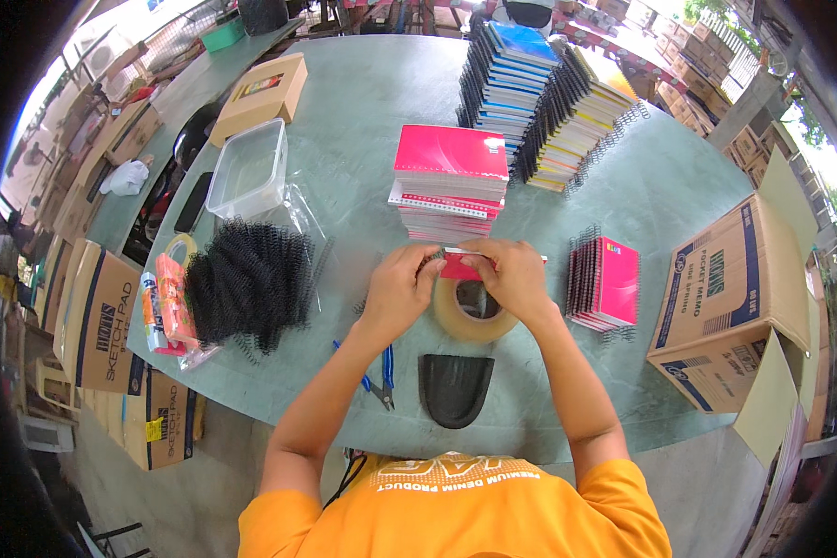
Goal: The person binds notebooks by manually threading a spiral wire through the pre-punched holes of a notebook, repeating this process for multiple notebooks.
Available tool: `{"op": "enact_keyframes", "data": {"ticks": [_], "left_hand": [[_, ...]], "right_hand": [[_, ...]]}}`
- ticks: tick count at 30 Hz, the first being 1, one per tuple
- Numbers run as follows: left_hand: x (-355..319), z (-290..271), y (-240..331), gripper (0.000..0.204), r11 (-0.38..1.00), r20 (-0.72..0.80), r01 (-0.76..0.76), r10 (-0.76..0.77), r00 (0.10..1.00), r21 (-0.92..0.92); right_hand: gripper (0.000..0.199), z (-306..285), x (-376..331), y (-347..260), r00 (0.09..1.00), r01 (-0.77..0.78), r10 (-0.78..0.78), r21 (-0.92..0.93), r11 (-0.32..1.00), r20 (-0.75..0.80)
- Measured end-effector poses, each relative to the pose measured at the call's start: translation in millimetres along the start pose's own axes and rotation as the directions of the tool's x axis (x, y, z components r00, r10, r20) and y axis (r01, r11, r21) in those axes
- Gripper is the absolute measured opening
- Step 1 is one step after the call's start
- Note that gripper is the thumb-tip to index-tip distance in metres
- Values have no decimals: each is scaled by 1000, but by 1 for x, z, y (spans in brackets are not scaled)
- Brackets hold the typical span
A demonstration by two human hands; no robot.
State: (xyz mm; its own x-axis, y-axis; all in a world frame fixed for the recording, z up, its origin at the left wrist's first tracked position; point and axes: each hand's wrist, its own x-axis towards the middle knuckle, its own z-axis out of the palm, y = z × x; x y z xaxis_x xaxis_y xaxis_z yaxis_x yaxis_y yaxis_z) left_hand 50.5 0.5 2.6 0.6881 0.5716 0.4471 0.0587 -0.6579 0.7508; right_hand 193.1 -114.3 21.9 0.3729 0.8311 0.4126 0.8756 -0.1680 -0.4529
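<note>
Both my hands hold a small pink notebook [459, 266] over the round green table [363, 102], just above a large roll of tape [474, 316]. My left hand [398, 284] pinches its left end, where a black wire coil seems to sit. My right hand [511, 274] grips its right side from above. A stack of pink notebooks [449, 181] lies right behind the hands. A heap of black spiral coils [249, 279] lies to the left. Blue-handled pliers [381, 372] rest below my left wrist.
A row of bound pink notebooks [604, 282] stands to the right, next to an open cardboard box [730, 298]. Tall notebook stacks [539, 93] are at the back. A clear plastic tub [248, 167], a brown box [260, 93], a black pouch [454, 386] and glue packets [169, 307] also lie here.
</note>
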Motion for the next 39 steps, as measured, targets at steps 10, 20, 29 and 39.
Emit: {"op": "enact_keyframes", "data": {"ticks": [10,20,29,39], "left_hand": [[5,-4,12,11,964,40,189,-185,982,-187],[10,-13,8,12,987,75,87,-77,994,-137],[7,-6,0,17,897,109,311,-291,951,-316],[14,-20,-9,23,999,166,-33,31,986,10]], "right_hand": [[10,0,2,-2,999,32,-31,98,995,-9],[20,-1,0,-7,995,-96,93,81,992,43],[21,-2,0,-8,998,-18,11,106,994,69],[19,13,7,-13,992,124,-124,24,992,23]]}}
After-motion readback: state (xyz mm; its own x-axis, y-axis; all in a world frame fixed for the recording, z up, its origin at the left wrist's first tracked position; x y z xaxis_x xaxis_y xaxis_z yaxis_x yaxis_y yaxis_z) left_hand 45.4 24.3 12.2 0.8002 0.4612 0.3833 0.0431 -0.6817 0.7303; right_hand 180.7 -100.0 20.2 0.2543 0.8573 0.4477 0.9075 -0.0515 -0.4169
